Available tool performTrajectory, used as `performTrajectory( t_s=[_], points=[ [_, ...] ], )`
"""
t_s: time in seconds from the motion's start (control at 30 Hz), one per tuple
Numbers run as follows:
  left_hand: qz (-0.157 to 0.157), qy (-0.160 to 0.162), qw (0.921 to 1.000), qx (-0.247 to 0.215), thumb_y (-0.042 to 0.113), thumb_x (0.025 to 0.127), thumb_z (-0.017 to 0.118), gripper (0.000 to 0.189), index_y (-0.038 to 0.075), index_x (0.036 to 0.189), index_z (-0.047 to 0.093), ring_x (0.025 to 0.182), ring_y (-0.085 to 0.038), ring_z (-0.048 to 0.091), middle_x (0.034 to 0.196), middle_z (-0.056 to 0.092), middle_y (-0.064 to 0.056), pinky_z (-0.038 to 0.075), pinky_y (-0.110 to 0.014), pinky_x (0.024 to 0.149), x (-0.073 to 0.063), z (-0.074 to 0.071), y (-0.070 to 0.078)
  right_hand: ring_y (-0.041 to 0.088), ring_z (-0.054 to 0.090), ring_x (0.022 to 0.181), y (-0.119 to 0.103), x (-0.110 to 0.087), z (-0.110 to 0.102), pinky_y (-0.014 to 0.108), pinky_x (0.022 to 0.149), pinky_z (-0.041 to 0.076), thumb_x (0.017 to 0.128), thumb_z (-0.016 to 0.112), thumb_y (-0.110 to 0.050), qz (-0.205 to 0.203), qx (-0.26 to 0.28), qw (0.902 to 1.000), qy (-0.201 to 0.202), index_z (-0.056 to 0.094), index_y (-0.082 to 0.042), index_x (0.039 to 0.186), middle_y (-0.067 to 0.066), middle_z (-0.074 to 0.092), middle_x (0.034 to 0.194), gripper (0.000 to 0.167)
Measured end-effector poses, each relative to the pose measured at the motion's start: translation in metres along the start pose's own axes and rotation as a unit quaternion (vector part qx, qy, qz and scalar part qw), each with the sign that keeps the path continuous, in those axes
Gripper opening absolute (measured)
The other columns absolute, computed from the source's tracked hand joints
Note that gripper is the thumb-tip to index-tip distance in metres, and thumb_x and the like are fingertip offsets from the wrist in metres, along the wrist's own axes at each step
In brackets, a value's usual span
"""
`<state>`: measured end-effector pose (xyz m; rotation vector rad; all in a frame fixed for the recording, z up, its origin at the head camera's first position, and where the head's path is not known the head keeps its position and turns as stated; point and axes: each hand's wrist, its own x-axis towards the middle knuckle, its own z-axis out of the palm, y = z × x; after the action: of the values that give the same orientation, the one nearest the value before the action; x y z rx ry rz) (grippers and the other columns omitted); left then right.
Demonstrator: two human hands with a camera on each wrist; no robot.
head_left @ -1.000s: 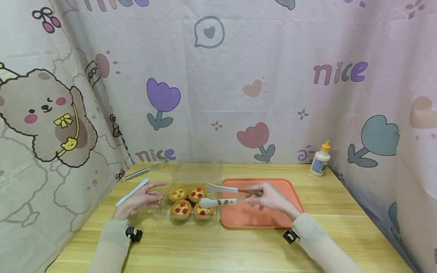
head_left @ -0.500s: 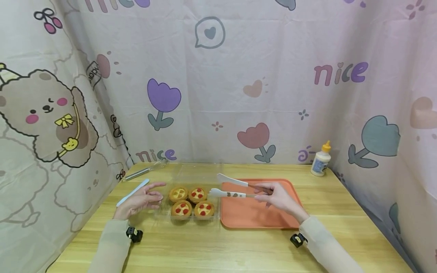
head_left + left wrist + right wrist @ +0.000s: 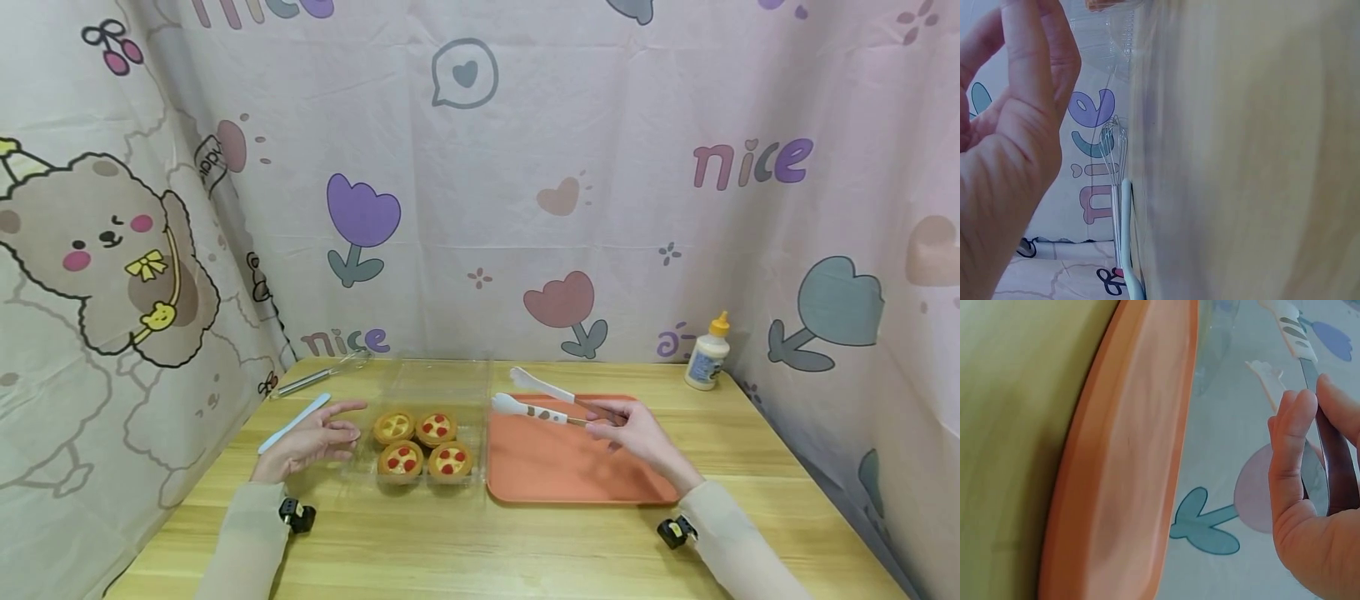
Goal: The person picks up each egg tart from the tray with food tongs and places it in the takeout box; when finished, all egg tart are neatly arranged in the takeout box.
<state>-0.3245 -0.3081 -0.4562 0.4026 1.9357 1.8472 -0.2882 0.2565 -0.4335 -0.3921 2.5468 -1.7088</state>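
Note:
My right hand point(image 3: 636, 432) grips a pair of tongs point(image 3: 551, 414) with white, paw-shaped tips and metal arms. The tips are spread apart with nothing between them, over the left part of the orange tray point(image 3: 585, 483). In the right wrist view, thumb and fingers pinch the tongs' metal arms point(image 3: 1338, 465). A clear plastic box point(image 3: 480, 454) with its lid point(image 3: 442, 377) folded back holds several egg tarts point(image 3: 400, 461), most with red topping. Beside the box's left side is my left hand point(image 3: 311, 446), its fingers loosely bent and holding nothing.
A light blue spatula-like stick point(image 3: 294, 422) lies behind the left hand. Farther back is a metal whisk point(image 3: 307, 382). At the back right stands a white bottle with a yellow cap point(image 3: 707, 358). A printed curtain point(image 3: 480, 208) hangs behind and beside the wooden table point(image 3: 420, 550).
My right hand has drawn the tongs to the right and up, from over the tarts to over the tray. All the tarts now show uncovered. The left hand keeps its place.

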Motion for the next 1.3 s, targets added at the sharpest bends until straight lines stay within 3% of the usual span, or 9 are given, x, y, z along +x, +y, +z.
performTrajectory(
  t_s=[0.27,0.6,0.77,1.1,1.3],
  points=[
    [-0.004,0.003,1.0,0.005,0.004,0.097,0.058,0.073,0.004,0.156,0.015,0.085,-0.014,0.067,0.1,0.067,-0.007,0.061,-0.035,0.079,0.0,0.0,0.001,0.01,0.067,0.103,0.009,-0.005,-0.014,0.04,0.067,0.061,0.087,0.075,-0.021,0.009,0.01,0.9999,0.005,0.054,-0.011,0.141,0.022,0.056,0.138,0.058],
    [-0.001,0.001,1.0,0.003,0.004,0.097,0.058,0.071,0.006,0.155,0.018,0.085,-0.014,0.068,0.099,0.068,-0.005,0.061,-0.035,0.08,0.001,-0.003,0.001,0.017,0.069,0.099,0.012,-0.011,-0.03,0.037,0.073,0.061,0.089,0.074,-0.023,0.042,0.008,0.9985,0.033,0.054,-0.002,0.139,0.023,0.06,0.132,0.058],
    [-0.001,-0.001,1.0,0.003,0.003,0.097,0.058,0.072,0.006,0.156,0.017,0.085,-0.013,0.068,0.099,0.067,-0.005,0.061,-0.035,0.081,0.0,-0.002,0.0,0.029,0.07,0.096,0.02,-0.014,-0.039,0.034,0.071,0.061,0.088,0.074,-0.028,0.054,-0.005,0.9968,0.059,0.052,0.001,0.139,0.022,0.065,0.124,0.063],
    [0.001,-0.007,1.0,-0.003,0.0,0.097,0.056,0.074,0.002,0.156,0.011,0.084,-0.013,0.067,0.097,0.068,-0.003,0.061,-0.034,0.08,-0.002,0.001,0.002,0.024,0.071,0.092,0.032,-0.021,-0.056,0.036,0.07,0.062,0.091,0.071,-0.024,0.046,0.001,0.9955,0.084,0.049,0.005,0.14,0.029,0.061,0.126,0.061],
    [0.001,-0.011,0.9999,-0.005,0.001,0.097,0.056,0.074,0.003,0.156,0.011,0.086,-0.014,0.067,0.098,0.068,-0.003,0.061,-0.034,0.081,-0.001,0.0,0.001,0.021,0.071,0.089,0.035,-0.023,-0.063,0.036,0.073,0.062,0.091,0.071,-0.022,0.061,0.005,0.9939,0.092,0.046,0.008,0.141,0.029,0.061,0.126,0.063]
  ],
)
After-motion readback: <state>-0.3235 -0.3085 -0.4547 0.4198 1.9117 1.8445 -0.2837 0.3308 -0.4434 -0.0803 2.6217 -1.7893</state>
